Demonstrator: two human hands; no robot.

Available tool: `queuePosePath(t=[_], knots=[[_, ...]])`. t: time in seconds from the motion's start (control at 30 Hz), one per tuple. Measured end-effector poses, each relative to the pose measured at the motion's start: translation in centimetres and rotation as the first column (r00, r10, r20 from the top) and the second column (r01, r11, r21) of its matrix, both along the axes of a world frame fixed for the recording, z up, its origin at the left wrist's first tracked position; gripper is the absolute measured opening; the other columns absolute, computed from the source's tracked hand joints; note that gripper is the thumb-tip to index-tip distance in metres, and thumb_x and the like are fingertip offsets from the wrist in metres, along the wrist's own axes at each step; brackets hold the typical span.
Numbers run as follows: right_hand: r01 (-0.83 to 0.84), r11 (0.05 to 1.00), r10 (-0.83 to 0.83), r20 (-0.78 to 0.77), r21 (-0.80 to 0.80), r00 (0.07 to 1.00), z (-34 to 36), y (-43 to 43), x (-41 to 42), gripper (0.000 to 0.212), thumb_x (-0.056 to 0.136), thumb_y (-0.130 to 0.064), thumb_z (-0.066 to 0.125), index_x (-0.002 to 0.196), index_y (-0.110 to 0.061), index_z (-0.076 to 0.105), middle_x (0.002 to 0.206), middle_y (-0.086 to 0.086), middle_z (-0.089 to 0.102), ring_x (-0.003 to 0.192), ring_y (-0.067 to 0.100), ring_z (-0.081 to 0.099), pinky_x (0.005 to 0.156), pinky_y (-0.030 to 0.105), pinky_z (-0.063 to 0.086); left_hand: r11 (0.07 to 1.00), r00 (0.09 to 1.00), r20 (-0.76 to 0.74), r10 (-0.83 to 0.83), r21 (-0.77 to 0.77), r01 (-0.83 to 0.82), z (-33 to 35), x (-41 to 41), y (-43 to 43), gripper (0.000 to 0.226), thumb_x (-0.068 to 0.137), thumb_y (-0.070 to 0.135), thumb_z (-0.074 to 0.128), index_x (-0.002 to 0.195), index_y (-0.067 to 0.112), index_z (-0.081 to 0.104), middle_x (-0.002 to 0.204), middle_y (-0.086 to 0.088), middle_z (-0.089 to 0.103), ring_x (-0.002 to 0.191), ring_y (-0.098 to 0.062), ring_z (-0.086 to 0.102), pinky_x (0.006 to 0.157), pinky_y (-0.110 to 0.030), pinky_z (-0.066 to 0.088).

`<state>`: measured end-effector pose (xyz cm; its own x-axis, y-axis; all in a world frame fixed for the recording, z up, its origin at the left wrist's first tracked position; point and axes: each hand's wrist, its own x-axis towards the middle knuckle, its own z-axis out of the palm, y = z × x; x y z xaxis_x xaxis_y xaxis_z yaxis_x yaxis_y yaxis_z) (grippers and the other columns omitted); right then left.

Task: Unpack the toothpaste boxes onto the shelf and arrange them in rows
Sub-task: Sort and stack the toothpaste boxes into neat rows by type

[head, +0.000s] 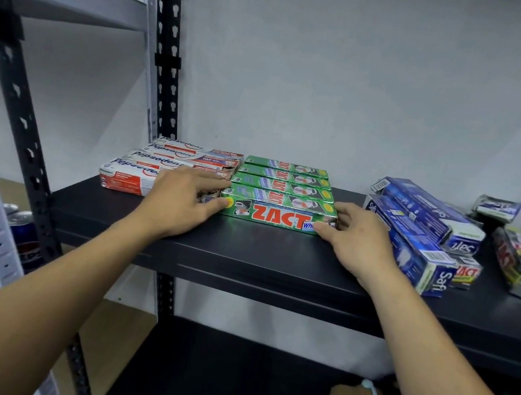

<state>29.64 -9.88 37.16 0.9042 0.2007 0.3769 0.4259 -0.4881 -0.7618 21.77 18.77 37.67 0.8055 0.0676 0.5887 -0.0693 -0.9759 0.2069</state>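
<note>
Green box (278, 215) held at its ends by left hand (177, 205), right hand (357, 244).

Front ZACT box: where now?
Head view: front ZACT box sits mid black shelf, heading the green row, between Pepsodent boxes (left) and Safi boxes (right); left hand and right hand grip its ends.
</note>
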Motion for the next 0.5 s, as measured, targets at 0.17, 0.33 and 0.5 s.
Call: queuePosePath(t=[0.17,0.33,0.5], knots=[[0.006,1.000,-0.005,-0.023,0.024,1.000,0.2,0.0,-0.2,0.041,0.083,-0.022,0.077,0.122,-0.019,0.064,0.118,-0.003,0.070,0.104,0.009,0.064,0.094,0.037,0.053,1.000,1.000,0.014,-0.011,0.007,0.011,0.0,0.0,0.0,0.050,0.083,0.060,0.051,0.123,0.035,0.068,0.133,0.012,0.063,0.128,-0.016,0.052,0.105,-0.047,0.040],[0.016,0.999,-0.016,-0.008,0.044,1.000,0.2,0.0,-0.6,0.037,0.083,-0.020,0.076,0.118,-0.019,0.065,0.116,-0.004,0.071,0.101,0.007,0.065,0.092,0.033,0.054,0.998,1.000,0.025,-0.010,0.060,0.009,0.1,-0.1,-0.3,0.055,0.084,0.064,0.045,0.123,0.033,0.069,0.134,0.012,0.062,0.127,-0.018,0.053,0.103,-0.049,0.040],[0.029,0.996,-0.026,0.037,-0.089,0.999,0.4,-0.6,-2.4,0.039,0.083,-0.024,0.072,0.121,-0.025,0.063,0.118,-0.006,0.069,0.115,0.017,0.060,0.096,0.035,0.051,0.989,1.000,0.019,-0.003,0.149,0.000,0.4,-0.7,-1.7,0.066,0.083,0.070,0.037,0.132,0.033,0.061,0.141,0.012,0.055,0.131,-0.018,0.044,0.106,-0.046,0.028]])
